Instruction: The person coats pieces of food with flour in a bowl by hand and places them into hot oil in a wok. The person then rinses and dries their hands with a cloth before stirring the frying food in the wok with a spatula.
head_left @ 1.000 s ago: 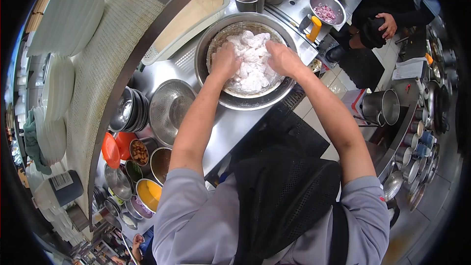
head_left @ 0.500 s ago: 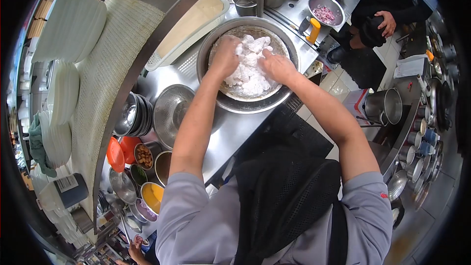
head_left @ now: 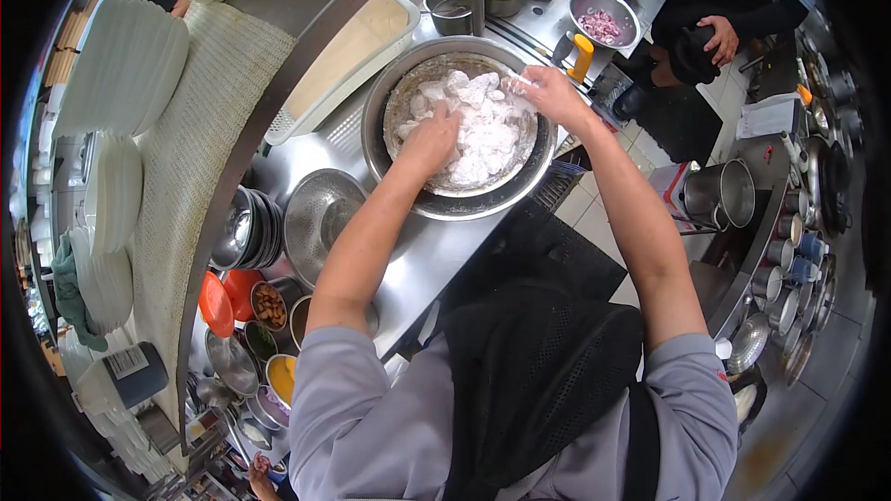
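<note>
**Right hand [head_left: 553, 97] out at the rim, left hand [head_left: 434, 139] deeper into the near side of the white heap**

Against half a second ago: right hand lifted off the white-coated pieces [head_left: 484, 137], now over the far right rim of the steel basin [head_left: 374, 133]. Half-curled, fingers pointing inward above the floury inner bowl [head_left: 397, 109], tips whitened. Cannot tell whether pinching a pale lump or merely coated.

Left hand: slid from the far left of the heap toward the near side. Fingers bent down, tips hidden among the pieces. Cannot tell whether closed on any.

Pieces: inside the inner bowl, nested in the basin, on the metal counter [head_left: 408, 269]. Bunched nearer the middle before, now spread further toward the left wall.

View slightly shifted; basin a touch lower and farther left in frame.

Unchanged: perforated colander [head_left: 308, 209] beside left forearm; metal bowl [head_left: 587, 3] of chopped purple bits and orange handle [head_left: 581, 57] beyond the basin, right side; another person's hand [head_left: 719, 39], upper right, well apart from basin.
</note>
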